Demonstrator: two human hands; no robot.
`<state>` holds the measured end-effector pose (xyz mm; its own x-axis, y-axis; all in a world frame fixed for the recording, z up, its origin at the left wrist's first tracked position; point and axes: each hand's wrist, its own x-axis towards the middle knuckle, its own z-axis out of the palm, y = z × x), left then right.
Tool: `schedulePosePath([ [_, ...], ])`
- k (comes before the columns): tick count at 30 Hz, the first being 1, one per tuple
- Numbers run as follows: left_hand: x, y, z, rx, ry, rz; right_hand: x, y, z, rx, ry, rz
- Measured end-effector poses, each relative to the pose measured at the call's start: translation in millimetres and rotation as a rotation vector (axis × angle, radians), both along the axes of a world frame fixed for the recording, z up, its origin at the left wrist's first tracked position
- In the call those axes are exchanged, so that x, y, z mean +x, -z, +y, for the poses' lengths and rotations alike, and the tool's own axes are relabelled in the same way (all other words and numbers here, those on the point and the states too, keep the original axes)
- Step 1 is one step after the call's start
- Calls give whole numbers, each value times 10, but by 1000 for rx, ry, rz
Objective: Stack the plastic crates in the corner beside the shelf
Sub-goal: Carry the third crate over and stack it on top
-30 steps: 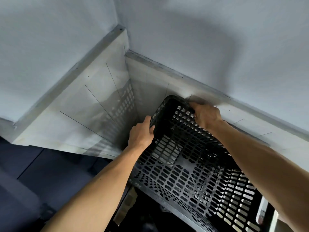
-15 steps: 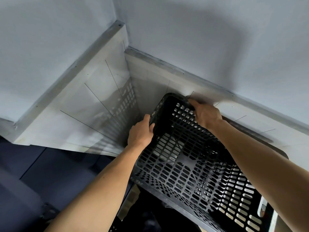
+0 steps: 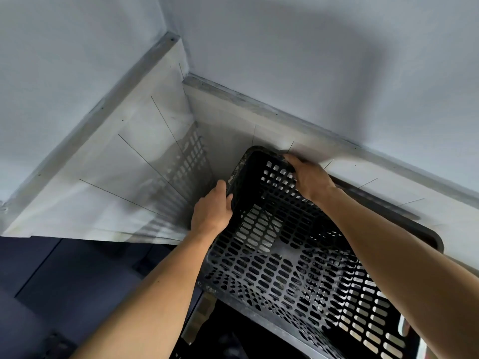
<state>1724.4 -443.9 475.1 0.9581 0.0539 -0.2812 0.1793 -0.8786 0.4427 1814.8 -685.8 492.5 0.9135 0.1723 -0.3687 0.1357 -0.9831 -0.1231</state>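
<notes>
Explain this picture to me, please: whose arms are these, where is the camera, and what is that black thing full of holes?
There is no machine here. A person wears a camera on the head, so you look forward and down along their two bare arms. The left hand and the right hand each grip the rim of a black plastic crate with slotted sides, close to a corner where two pale walls meet. The dark floor shows at lower left. What lies under the crate is too dim to tell.

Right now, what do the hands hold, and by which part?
Both hold the black crate by its far rim: left hand near the corner, right hand on the wall-side edge.
</notes>
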Motion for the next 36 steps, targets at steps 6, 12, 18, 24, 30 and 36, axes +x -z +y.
schedulePosePath([
  [6,-7,-45,-14,47,-1,49,-135,-66,19,-18,27,27],
  [12,-148,-125,-162,185,-34,-14,-491,-157,-230,-32,35,-65],
  [18,-352,-264,-593,328,47,-193,-739,-304,-377,-31,7,-141],
  [24,-543,-430,-959,223,141,-250,-1070,-373,-518,34,-10,-148],
  [30,-874,-524,-1485,138,277,-258,-1566,-361,-929,47,73,-89],
  [36,-1438,-419,-2110,44,522,-163,-2173,-387,-1536,32,217,-43],
])
